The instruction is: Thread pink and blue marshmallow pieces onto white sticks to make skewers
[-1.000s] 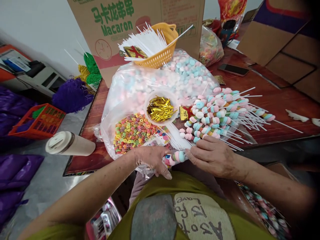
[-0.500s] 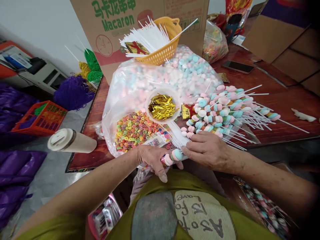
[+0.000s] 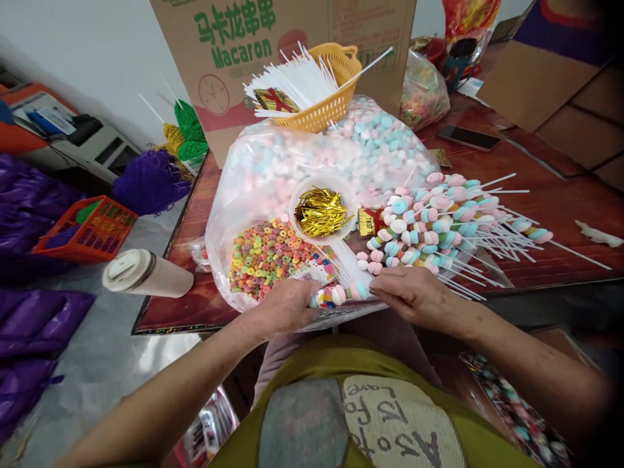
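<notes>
Between my hands a marshmallow skewer (image 3: 359,290) lies level, its pink, white and blue pieces in a row. A clear bag with a colourful print (image 3: 322,298) covers its left part. My left hand (image 3: 283,307) is closed around the bagged end. My right hand (image 3: 414,292) is closed at the other end, thumb and fingers pinched beside the blue piece; the stick there is mostly hidden. Just beyond lie white sticks (image 3: 351,265) and ring-shaped candies (image 3: 266,257). A bowl of gold twist ties (image 3: 320,212) stands behind them.
A pile of marshmallow skewers (image 3: 439,221) lies on the right of the table. Behind the bowl is a large bag of marshmallows (image 3: 292,153), with a yellow basket of sticks (image 3: 322,116) on top. A lidded cup (image 3: 151,273) stands left, a phone (image 3: 468,138) back right.
My left hand has turned palm down, and the bag now covers the skewer's left part more visibly. The skewer has risen slightly and lies more level; my right hand stays at its end.
</notes>
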Demonstrator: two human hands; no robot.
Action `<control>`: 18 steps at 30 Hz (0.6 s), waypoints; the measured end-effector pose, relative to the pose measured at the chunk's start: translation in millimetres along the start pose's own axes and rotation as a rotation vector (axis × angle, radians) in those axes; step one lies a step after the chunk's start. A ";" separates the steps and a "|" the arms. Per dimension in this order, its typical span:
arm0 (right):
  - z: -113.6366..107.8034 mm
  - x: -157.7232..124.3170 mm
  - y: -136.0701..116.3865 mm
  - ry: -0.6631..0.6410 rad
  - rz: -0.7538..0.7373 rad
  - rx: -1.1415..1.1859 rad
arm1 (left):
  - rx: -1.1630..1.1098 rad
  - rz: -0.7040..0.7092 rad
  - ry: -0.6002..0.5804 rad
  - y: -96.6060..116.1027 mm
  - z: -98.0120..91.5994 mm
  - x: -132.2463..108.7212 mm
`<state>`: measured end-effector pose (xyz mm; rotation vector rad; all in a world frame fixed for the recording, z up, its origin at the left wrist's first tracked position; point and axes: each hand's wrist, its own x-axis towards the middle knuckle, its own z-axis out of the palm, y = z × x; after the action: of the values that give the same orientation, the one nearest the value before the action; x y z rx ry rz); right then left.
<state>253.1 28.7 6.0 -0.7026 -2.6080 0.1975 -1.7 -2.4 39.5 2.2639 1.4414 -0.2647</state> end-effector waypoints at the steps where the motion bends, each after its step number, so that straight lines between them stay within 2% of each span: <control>1: -2.6 1.1 -2.5 0.035 -0.049 -0.093 | -0.102 0.036 -0.051 -2.6 -2.3 1.2; 4: -14.8 2.9 -9.7 0.130 -0.210 -0.318 | -0.364 0.144 -0.192 -9.4 -10.6 1.6; 6: -23.0 1.8 -13.7 0.171 -0.287 -0.355 | -0.536 0.195 -0.304 -14.3 -13.2 0.0; 9: -28.6 -1.8 -17.4 0.224 -0.311 -0.326 | -0.837 0.190 -0.461 -21.9 -11.5 -2.4; 11: -27.8 -3.8 -18.8 0.235 -0.298 -0.300 | -0.971 0.167 -0.512 -24.7 -9.1 -2.8; 13: -25.4 -4.3 -20.3 0.230 -0.292 -0.282 | -0.964 0.162 -0.483 -24.2 -7.7 -1.8; 18: -21.1 -0.8 -25.5 0.214 -0.306 -0.305 | -0.656 0.170 -0.328 -13.7 -8.3 3.8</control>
<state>251.6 6.9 30.9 -0.3848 -2.5182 -0.3542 -12.9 9.5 41.8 1.6947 0.9719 -0.0822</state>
